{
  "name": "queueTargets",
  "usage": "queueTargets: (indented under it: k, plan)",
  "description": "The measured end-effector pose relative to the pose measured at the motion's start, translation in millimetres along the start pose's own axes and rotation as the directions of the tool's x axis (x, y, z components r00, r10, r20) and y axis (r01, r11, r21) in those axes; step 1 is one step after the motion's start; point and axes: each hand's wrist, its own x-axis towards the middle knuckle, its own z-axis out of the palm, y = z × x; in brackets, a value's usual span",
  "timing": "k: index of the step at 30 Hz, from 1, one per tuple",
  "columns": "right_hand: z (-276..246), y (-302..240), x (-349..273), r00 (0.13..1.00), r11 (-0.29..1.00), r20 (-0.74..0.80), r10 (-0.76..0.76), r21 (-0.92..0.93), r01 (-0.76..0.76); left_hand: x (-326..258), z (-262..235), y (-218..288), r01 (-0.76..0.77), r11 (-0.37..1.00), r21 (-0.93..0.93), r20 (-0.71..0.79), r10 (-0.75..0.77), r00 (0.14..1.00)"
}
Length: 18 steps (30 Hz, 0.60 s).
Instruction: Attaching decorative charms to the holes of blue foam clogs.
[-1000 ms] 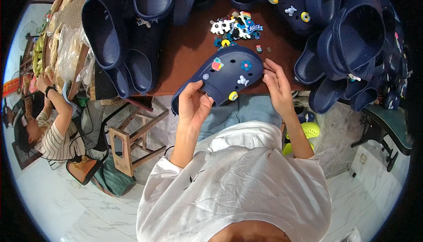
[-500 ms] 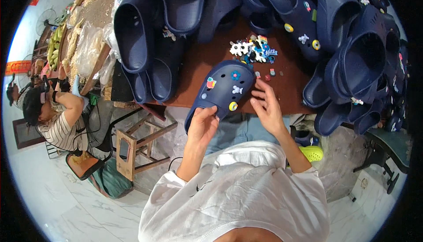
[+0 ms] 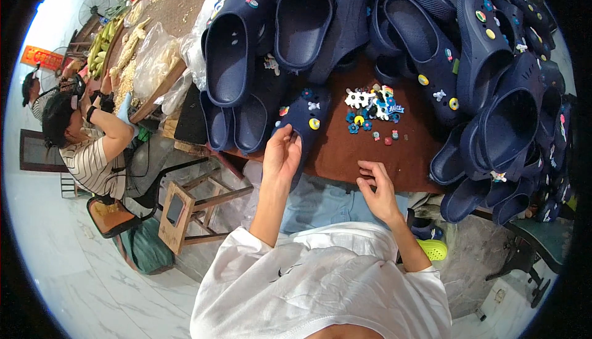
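Note:
A navy clog point(image 3: 302, 106) with colourful charms in its holes lies at the table's left front, close against other clogs. My left hand point(image 3: 282, 154) grips it near its opening, thumb and fingers closed on the edge. My right hand point(image 3: 379, 191) is at the table's front edge, fingers loosely bent and apart, holding nothing. Beyond it, a pile of shoe charms point(image 3: 373, 106) in white, blue and black sits on the brown tabletop point(image 3: 345, 154). A few small red and pale charms point(image 3: 386, 141) lie loose in front of the pile.
Navy clogs point(image 3: 229, 61) are stacked at the left and back, with a larger heap point(image 3: 502, 104) at the right. A wooden stool point(image 3: 194, 206) stands at lower left. Further left, a person point(image 3: 98, 141) sits by a table with corn and plastic bags point(image 3: 157, 55). A lime clog point(image 3: 433, 249) lies below.
My left hand has moved the clog left, from the table's middle front to beside the stacked clogs. My right hand has drawn back from the clog. The view has shifted.

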Motion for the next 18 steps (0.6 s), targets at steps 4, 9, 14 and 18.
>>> queueTargets:
  k: [4, 9, 14, 18]
  plan:
    - [1, 5, -2, 1.000, 1.000, -0.018, -0.020, -0.015, 0.020, 19, -17, 4, -0.026, 1.000, 0.000, -0.004, 0.026, 1.000]
    - [2, 0, 3, 0.999, 0.999, -0.025, -0.041, -0.023, 0.040, 15, -13, -6, -0.110, 0.986, 0.127, -0.019, 0.114, 0.993]
    - [4, -9, 51, 0.987, 0.990, -0.076, -0.141, -0.006, 0.141, 11, -14, -12, -0.160, 0.978, 0.134, -0.111, 0.175, 0.978]
    - [13, -15, 136, 0.919, 0.945, -0.220, -0.327, -0.100, 0.313, 14, -22, -5, -0.133, 0.982, 0.132, -0.060, 0.142, 0.988]
